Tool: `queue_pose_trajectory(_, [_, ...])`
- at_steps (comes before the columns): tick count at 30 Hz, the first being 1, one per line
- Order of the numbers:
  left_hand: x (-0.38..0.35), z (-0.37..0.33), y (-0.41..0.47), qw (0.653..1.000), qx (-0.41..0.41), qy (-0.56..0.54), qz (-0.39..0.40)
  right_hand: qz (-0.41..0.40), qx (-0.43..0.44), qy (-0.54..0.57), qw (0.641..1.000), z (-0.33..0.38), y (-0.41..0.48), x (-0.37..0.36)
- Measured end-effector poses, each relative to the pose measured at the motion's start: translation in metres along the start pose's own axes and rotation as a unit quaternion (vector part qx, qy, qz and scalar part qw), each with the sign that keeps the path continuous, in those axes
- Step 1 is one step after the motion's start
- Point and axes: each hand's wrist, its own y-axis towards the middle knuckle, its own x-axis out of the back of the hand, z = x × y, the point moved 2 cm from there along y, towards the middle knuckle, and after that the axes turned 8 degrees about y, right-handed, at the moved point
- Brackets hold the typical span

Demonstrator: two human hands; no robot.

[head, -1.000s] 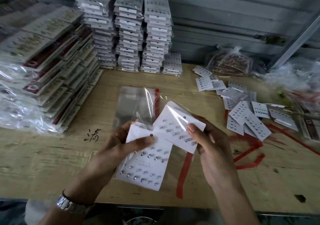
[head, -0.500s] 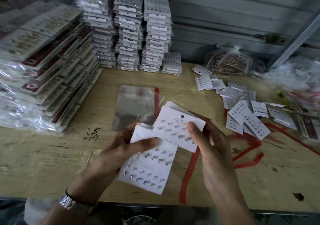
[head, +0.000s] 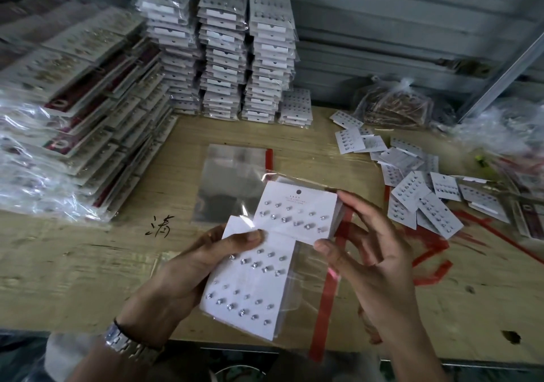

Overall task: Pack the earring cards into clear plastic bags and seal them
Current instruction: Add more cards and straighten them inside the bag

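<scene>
My left hand (head: 188, 267) pinches a stack of white earring cards (head: 250, 290) studded with small stones, thumb on top. My right hand (head: 371, 252) holds a second white earring card (head: 297, 211) by its lower right corner and right edge, tilted over the top of the first stack. A clear plastic bag (head: 309, 287) with a red adhesive strip lies around and under both cards. Whether the upper card is fully inside the bag I cannot tell.
Flat empty clear bags (head: 232, 181) lie on the wooden table (head: 88, 264) behind my hands. Loose earring cards (head: 418, 193) are scattered at right. Tall stacks of bagged cards (head: 223, 52) stand at the back; more bagged packs (head: 73, 111) pile at left.
The upper card has turned flatter and shifted right over the lower stack. My right hand moved from gripping its right side to its lower corner, fingers spread.
</scene>
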Motion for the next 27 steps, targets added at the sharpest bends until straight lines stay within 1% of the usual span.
queue_pose_trajectory(4, [-0.004, 0.001, 0.001, 0.999, 0.013, 0.012, 0.033, -0.026, 0.070, -0.070, 0.995, -0.001, 0.003, -0.002])
queue_pose_trajectory(9, [-0.007, -0.001, 0.001, 0.999, 0.017, 0.013, 0.031, -0.021, 0.080, -0.090, 0.992, 0.001, 0.005, -0.004])
queue_pose_trajectory(11, [-0.005, -0.002, 0.000, 1.000, 0.017, 0.009, 0.025, -0.004, 0.065, -0.082, 0.995, 0.004, 0.005, 0.003])
queue_pose_trajectory(16, [-0.002, -0.004, -0.002, 0.997, 0.018, 0.025, 0.070, 0.049, -0.013, 0.040, 0.998, 0.002, 0.011, 0.020])
queue_pose_trajectory(18, [0.000, -0.004, -0.001, 0.996, 0.022, 0.026, 0.086, 0.074, -0.032, 0.056, 0.995, 0.001, 0.014, 0.020])
queue_pose_trajectory(20, [0.001, -0.003, 0.000, 0.994, 0.025, 0.029, 0.104, 0.102, -0.029, 0.048, 0.993, 0.003, 0.016, 0.018])
queue_pose_trajectory(21, [0.002, -0.002, 0.001, 0.993, 0.026, 0.029, 0.111, 0.106, -0.039, 0.046, 0.993, 0.004, 0.016, 0.017])
queue_pose_trajectory(24, [0.000, -0.002, 0.002, 0.991, 0.025, 0.035, 0.125, 0.114, -0.090, 0.089, 0.985, 0.002, 0.017, 0.012])
queue_pose_trajectory(27, [-0.001, -0.002, 0.001, 0.992, 0.022, 0.054, 0.111, 0.109, -0.105, 0.105, 0.983, -0.003, 0.017, 0.013])
